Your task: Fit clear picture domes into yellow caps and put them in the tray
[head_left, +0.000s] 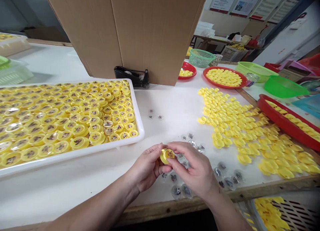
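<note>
My left hand (147, 166) and my right hand (192, 167) meet above the white table, both pinching a round yellow plastic cap (168, 155) with a dark printed picture on its face. My fingers hide part of it. Several transparent domed capsules (178, 191) with dark prints lie scattered around and below my right hand. To the right spreads a pile of loose yellow plastic pieces (250, 137). On the left, a white tray (140, 124) holds rows of assembled yellow round pieces.
A tall cardboard box (150, 31) and a black tape dispenser (132, 77) stand at the back. Red trays, green baskets and a yellow-filled crate (272, 214) sit around the right side. The table's wooden front edge (160, 207) runs below my hands.
</note>
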`<move>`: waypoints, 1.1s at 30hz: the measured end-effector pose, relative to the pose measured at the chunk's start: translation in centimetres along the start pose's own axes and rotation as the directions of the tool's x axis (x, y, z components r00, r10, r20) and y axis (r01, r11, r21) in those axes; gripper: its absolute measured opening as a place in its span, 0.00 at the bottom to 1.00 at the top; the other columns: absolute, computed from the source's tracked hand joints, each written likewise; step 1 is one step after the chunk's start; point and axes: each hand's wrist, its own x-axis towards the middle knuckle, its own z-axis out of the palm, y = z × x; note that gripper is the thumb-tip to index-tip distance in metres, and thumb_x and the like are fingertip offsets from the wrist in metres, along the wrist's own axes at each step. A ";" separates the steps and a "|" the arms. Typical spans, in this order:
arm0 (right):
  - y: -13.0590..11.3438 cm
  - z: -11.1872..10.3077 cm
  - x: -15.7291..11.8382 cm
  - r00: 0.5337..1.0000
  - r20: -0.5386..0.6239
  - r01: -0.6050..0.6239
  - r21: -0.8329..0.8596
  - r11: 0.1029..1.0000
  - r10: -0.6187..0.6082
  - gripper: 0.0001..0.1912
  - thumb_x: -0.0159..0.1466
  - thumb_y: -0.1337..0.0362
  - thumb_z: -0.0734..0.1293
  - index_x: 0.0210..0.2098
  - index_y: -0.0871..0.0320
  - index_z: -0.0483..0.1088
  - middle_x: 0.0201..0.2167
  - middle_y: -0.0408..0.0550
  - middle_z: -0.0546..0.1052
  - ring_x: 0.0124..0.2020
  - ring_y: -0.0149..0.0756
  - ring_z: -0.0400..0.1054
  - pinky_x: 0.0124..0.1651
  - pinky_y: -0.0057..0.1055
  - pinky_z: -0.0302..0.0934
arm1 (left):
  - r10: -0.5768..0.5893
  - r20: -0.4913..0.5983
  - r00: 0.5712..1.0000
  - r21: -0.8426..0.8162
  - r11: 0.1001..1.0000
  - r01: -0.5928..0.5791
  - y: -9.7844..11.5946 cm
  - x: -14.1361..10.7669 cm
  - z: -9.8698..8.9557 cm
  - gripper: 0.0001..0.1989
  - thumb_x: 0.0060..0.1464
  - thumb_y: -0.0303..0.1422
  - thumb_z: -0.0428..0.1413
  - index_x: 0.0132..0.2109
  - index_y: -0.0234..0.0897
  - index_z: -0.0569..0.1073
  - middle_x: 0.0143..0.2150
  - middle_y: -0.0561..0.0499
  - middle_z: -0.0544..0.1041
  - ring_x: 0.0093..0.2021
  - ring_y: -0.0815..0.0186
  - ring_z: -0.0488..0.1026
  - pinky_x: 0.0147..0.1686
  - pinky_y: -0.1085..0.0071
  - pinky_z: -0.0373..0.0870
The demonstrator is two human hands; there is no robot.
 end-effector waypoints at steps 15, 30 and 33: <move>-1.2 -1.7 1.0 0.967 0.229 -0.069 -0.177 0.982 0.109 0.11 0.61 0.70 0.64 0.43 0.52 0.70 0.33 0.46 0.72 0.33 0.36 0.69 0.34 0.32 0.67 | -0.038 -0.043 0.998 -0.006 0.999 0.038 0.1 0.0 0.3 0.08 0.59 0.31 0.51 0.38 0.30 0.71 0.32 0.46 0.74 0.28 0.72 0.73 0.26 0.81 0.74; -0.9 -1.4 -0.1 0.993 0.119 0.005 -0.232 0.973 0.023 0.11 0.62 0.72 0.64 0.45 0.59 0.69 0.38 0.49 0.75 0.39 0.35 0.71 0.41 0.31 0.66 | 0.054 -0.008 0.999 0.098 0.994 -0.053 -0.4 0.1 -0.2 0.16 0.51 0.36 0.61 0.44 0.33 0.70 0.34 0.49 0.75 0.29 0.72 0.72 0.28 0.78 0.69; -1.0 -1.6 -0.4 0.994 0.105 0.002 -0.239 0.971 0.024 0.11 0.62 0.72 0.64 0.45 0.60 0.70 0.39 0.50 0.75 0.40 0.35 0.71 0.42 0.30 0.67 | 0.059 -0.015 0.998 0.100 0.993 -0.057 -0.3 0.0 -0.1 0.16 0.50 0.35 0.62 0.44 0.32 0.71 0.36 0.49 0.75 0.33 0.71 0.72 0.32 0.77 0.69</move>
